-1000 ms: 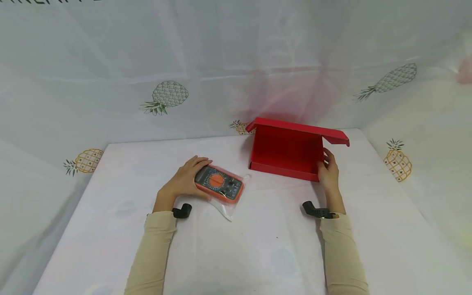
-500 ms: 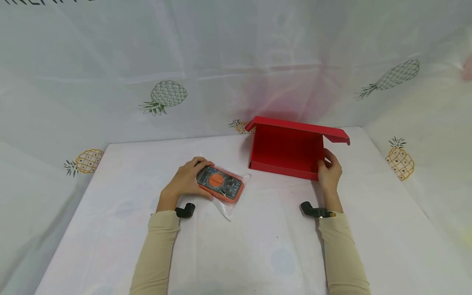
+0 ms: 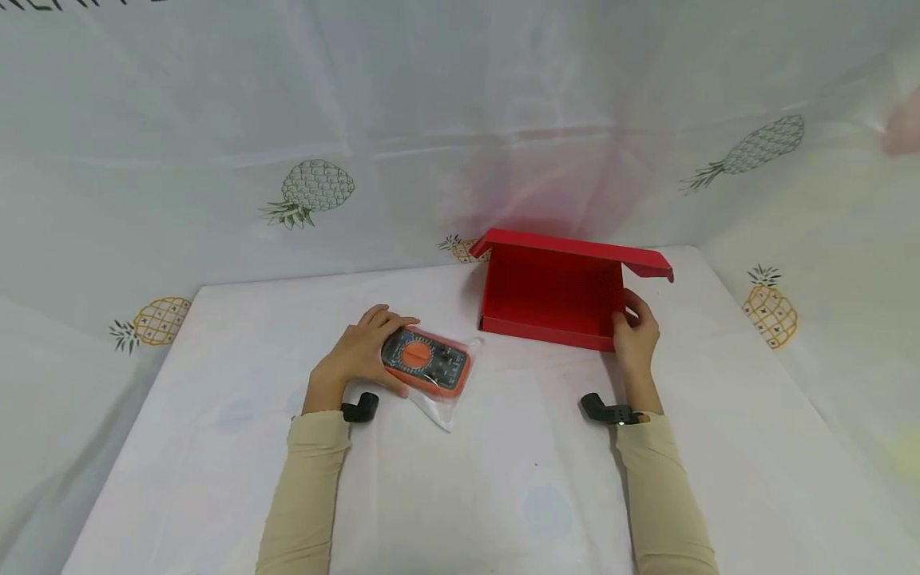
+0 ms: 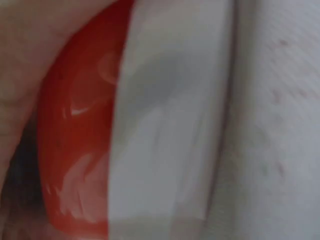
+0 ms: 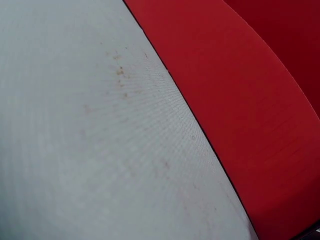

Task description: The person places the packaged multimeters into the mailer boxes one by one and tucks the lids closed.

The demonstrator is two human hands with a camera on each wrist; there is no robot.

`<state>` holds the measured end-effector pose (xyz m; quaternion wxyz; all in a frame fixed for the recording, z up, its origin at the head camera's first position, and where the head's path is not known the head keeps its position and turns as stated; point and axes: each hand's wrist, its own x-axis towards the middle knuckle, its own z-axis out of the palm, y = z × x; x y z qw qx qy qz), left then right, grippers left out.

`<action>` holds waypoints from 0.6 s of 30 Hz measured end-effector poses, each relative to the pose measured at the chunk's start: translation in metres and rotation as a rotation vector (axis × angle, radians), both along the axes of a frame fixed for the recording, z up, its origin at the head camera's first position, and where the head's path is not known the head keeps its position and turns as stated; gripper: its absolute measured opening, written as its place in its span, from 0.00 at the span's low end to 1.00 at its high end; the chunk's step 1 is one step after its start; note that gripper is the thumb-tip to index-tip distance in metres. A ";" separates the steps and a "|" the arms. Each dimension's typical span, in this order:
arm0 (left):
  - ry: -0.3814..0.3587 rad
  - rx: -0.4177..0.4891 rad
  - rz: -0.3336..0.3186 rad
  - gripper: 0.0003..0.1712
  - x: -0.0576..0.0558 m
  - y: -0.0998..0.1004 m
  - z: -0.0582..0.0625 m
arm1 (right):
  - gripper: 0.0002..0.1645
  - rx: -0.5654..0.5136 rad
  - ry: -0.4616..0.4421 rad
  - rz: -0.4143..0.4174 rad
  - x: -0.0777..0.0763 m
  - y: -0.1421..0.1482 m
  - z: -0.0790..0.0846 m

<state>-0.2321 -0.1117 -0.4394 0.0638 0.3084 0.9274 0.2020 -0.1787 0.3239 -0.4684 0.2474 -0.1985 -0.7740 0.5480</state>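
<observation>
An orange and black multimeter [image 3: 427, 359] lies inside a clear plastic bag [image 3: 440, 414] on the white table. My left hand [image 3: 362, 351] grips its left end, with the thumb along the near side and the fingers over the far side. In the left wrist view the orange casing [image 4: 75, 145] fills the space beside the bag's pale edge. Toward the back right stands a red cardboard box [image 3: 549, 331], its lid raised and tilted forward over the inside. My right hand [image 3: 636, 331] pinches the box's right side wall, thumb at the front corner.
The white tabletop [image 3: 467, 503] reaches back to a hanging cloth [image 3: 402, 120] printed with pineapples. The raised lid [image 3: 575, 243] stands close to that cloth. A black wrist camera [image 3: 362, 407] sits on the left wrist, another camera [image 3: 600, 409] on the right.
The left hand has shifted slightly along the multimeter, while the meter and box stay in place. The head view has drifted a little.
</observation>
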 end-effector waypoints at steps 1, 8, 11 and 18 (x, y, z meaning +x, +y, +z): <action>0.002 -0.002 0.000 0.65 0.000 -0.001 0.000 | 0.27 -0.002 -0.001 0.002 0.000 -0.001 0.000; 0.026 0.033 0.014 0.60 -0.003 -0.004 -0.008 | 0.28 -0.015 -0.012 0.009 -0.001 -0.003 0.003; 0.032 0.062 0.010 0.60 -0.004 -0.004 -0.011 | 0.28 -0.011 -0.017 0.005 0.000 -0.002 0.004; 0.029 0.095 0.047 0.58 -0.002 -0.002 -0.013 | 0.28 -0.027 -0.025 -0.008 0.000 0.000 0.003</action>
